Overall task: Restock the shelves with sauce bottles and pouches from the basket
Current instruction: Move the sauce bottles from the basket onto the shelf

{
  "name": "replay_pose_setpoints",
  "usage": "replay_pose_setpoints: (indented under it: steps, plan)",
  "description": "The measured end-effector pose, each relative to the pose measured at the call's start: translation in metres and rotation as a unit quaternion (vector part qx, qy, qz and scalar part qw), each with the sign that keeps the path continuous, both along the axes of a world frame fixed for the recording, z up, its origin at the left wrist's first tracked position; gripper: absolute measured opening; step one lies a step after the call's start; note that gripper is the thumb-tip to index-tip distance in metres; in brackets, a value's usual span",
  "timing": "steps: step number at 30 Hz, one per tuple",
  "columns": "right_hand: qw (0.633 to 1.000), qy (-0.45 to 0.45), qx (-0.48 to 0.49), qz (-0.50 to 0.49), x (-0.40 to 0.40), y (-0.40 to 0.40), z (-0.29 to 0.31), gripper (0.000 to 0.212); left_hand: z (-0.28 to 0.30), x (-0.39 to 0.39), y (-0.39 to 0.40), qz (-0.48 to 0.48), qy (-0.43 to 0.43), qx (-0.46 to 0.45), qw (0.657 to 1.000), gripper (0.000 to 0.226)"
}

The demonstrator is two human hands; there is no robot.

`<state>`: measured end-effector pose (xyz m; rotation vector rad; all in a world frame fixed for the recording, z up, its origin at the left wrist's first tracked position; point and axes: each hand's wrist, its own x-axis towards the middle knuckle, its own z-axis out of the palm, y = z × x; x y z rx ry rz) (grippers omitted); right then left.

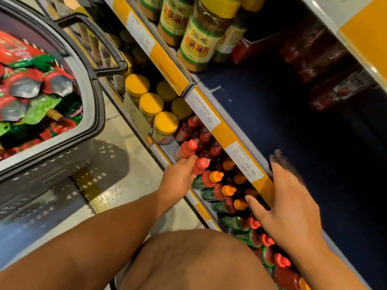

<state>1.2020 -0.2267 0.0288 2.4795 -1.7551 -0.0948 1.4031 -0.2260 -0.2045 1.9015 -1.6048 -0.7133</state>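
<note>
Bare knee [188, 260] fills the foreground, so the person looks to be crouched at the bottom shelf [211, 218]. Left hand [178, 178] has its fingers curled round a red-capped sauce bottle [200, 165] at the front of that shelf, beside 2 like it. Right hand [287, 206] is spread, holding nothing, fingers near the shelf edge above the orange-capped bottles [228, 190]; its fingertips are blurred. To seat the bottle well, I would push it upright into the red-capped row, label forward, and steady the neighbours with the free hand. Basket [92, 114] of pouches [27, 88] waits well apart on the left.
</note>
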Motion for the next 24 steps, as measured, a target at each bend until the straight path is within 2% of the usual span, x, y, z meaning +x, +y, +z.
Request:
replay_pose_setpoints:
  steps: [3, 12, 19, 24]
  plan:
    - [1.0, -0.001, 0.0, 0.0, 0.001, 0.001, 0.0, 0.105, 0.004, 0.0, -0.004, -0.033, -0.016, -0.009, 0.999, 0.051]
    - [1.0, 0.0, 0.003, -0.003, 0.003, 0.001, 0.003, 0.106, 0.009, 0.001, -0.012, -0.07, -0.098, 0.039, 0.992, 0.046]
    - [1.0, 0.002, 0.008, 0.003, 0.005, 0.002, 0.006, 0.104, 0.014, -0.002, -0.016, -0.074, -0.105, 0.054, 0.99, 0.048]
    - [1.0, 0.003, 0.008, 0.004, 0.006, 0.003, 0.008, 0.108, 0.017, 0.003, -0.01, -0.082, -0.069, 0.049, 0.993, 0.067]
